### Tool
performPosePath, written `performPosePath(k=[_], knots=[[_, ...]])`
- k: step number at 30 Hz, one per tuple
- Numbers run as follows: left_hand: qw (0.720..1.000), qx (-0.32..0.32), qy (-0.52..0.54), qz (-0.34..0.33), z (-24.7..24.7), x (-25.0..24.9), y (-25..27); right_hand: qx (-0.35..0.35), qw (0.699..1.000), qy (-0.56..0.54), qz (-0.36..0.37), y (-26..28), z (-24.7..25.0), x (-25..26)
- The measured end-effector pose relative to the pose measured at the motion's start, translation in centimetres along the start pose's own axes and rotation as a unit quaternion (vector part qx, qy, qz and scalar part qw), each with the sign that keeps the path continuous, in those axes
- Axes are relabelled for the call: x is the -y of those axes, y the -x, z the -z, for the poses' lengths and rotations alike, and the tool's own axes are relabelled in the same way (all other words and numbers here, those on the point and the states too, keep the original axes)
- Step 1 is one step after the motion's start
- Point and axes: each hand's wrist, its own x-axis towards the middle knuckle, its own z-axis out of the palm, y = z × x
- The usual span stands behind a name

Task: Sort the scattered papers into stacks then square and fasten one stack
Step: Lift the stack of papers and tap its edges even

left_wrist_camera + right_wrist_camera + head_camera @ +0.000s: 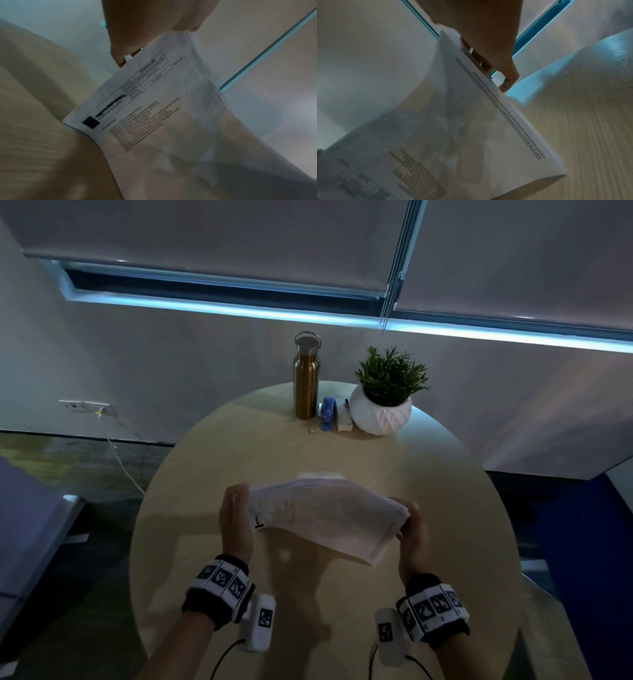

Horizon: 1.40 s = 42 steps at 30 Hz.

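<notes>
A stack of printed white papers (325, 517) hangs above the round wooden table (445, 508), sagging in the middle. My left hand (236, 515) grips its left short edge and my right hand (412, 529) grips its right short edge. In the left wrist view the printed stack (154, 115) runs away from the camera, with fingers (130, 40) curled over its far edge. Seen from the right wrist, the stack (471, 128) bends downward and fingers (496, 56) wrap its edge. A small binder clip (312, 431) lies at the back of the table.
At the table's far edge stand a gold metal bottle (306, 378), a blue stapler (327, 413), a small white box (343, 415) and a potted plant in a white pot (382, 405). A faint white sheet (318, 475) lies on the table behind the held stack.
</notes>
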Motion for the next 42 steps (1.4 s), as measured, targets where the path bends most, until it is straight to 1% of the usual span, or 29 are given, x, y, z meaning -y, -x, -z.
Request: performPosePath(k=[2,5,8,11,14,16,18,19,21,23,25,27,29,33,36,39,42], knots=[[1.000,-0.018,-0.005,0.008,-0.3,0.0,-0.2,-0.007,1.000,0.011,0.003,0.5,-0.3,0.4],[0.999,-0.036,0.003,0.034,-0.4,-0.5,-0.5,0.011,1.000,0.008,0.016,0.8,-0.7,1.4],[0.997,-0.049,-0.047,0.020,-0.2,-0.7,-0.5,0.014,0.999,0.017,0.042,0.8,-0.8,1.3],[0.998,-0.037,-0.038,0.015,0.2,-0.4,-0.6,0.015,0.998,0.033,0.056,0.7,-0.9,1.0],[0.998,-0.023,-0.053,0.008,0.2,-0.3,-0.6,0.016,0.998,0.019,0.059,0.8,-1.0,1.2],[0.999,-0.012,-0.046,-0.009,0.2,-0.2,-0.6,0.022,0.997,0.019,0.073,0.8,-1.1,1.3],[0.999,0.011,-0.032,-0.031,0.3,-0.5,-0.5,0.033,0.996,0.025,0.083,0.8,-1.1,1.4],[0.998,0.035,-0.020,-0.043,0.5,-0.5,-0.6,0.043,0.995,0.028,0.085,0.8,-0.9,1.3],[0.993,0.103,-0.001,-0.056,1.6,0.3,-1.2,0.067,0.994,0.039,0.074,0.7,-0.2,1.0],[0.984,0.158,-0.052,-0.062,2.8,1.2,-2.0,0.084,0.993,0.056,0.063,0.6,0.6,0.5],[0.975,0.177,-0.117,-0.059,3.4,1.8,-2.5,0.078,0.994,0.060,0.046,0.4,1.0,-0.1],[0.975,0.174,-0.127,-0.057,3.2,2.2,-2.6,0.069,0.996,0.038,0.033,0.2,0.6,-0.1],[0.978,0.157,-0.123,-0.056,2.4,1.9,-2.6,0.076,0.995,0.042,0.040,0.0,-0.1,0.2],[0.985,0.144,-0.096,-0.020,1.6,1.3,-2.8,0.079,0.995,0.034,0.046,-0.4,-0.7,0.4],[0.984,0.126,-0.121,-0.031,1.3,1.1,-3.0,0.087,0.992,0.049,0.077,-0.8,-0.7,0.6],[0.987,0.115,-0.104,-0.032,1.4,0.7,-3.0,0.095,0.990,0.038,0.092,-1.4,-0.1,1.0],[0.991,0.081,-0.109,0.011,1.6,1.4,-2.8,0.104,0.988,0.058,0.097,-1.7,0.2,0.7]])
